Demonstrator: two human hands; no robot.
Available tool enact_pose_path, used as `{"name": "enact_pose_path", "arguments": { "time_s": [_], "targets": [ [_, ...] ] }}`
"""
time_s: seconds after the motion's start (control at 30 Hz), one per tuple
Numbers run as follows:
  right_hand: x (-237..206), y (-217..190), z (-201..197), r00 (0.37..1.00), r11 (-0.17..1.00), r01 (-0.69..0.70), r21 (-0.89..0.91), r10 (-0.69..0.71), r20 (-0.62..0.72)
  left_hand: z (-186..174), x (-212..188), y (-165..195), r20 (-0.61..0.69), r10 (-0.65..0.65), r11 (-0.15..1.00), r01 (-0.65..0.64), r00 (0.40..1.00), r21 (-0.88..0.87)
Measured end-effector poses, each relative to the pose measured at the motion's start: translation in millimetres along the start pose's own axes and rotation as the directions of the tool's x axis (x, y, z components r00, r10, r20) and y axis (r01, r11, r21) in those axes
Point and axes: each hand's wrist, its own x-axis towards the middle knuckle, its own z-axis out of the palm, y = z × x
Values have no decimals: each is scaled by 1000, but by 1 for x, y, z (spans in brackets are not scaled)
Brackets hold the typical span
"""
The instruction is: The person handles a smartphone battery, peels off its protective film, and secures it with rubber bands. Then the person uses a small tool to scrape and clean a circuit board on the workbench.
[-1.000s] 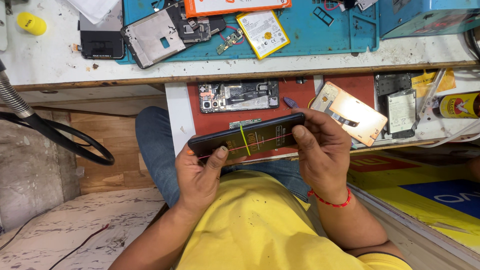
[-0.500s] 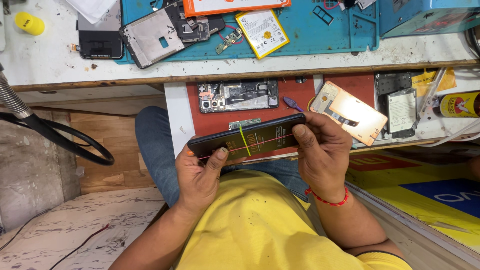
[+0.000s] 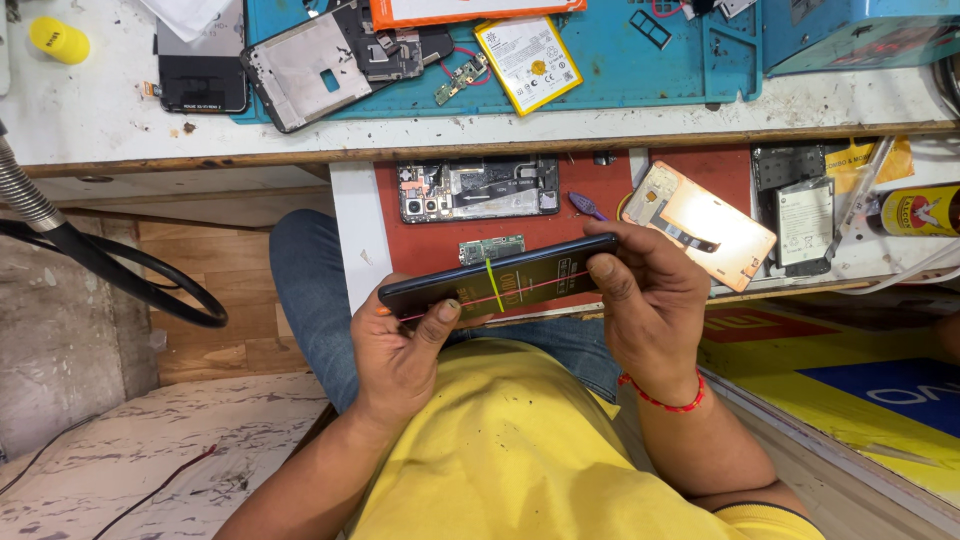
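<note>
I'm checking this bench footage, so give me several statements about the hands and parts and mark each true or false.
1. Both hands hold the dark phone. True: the left hand takes one end, the right hand the other.
2. The phone lies flat on the blue mat. False: it is held up over the red tray, near the lap.
3. A yellow band crosses the phone. True.
4. The battery lies on the red tray. False: it lies on the blue mat.
5. The right wrist wears a red thread. True.
</note>
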Motion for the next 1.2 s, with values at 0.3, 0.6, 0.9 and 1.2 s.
{"name": "enact_pose_path", "arguments": {
  "time_s": [0.3,0.6,0.9,1.2],
  "targets": [
    [3,-2,5,1000,987,10,162,-13,16,-1,-3,0,-9,28,991,-26,1000,129],
    [2,7,3,995,990,-3,139,-11,99,24,0,34,8,8,973,-9,1000,230],
    [1,19,-4,999,990,-19,141,12,48,17,6,29,-13,84,975,-79,996,209],
    [1,25,-4,998,990,39,134,-46,46,12,6,27,-8,59,979,-56,998,196]
  ]
}}
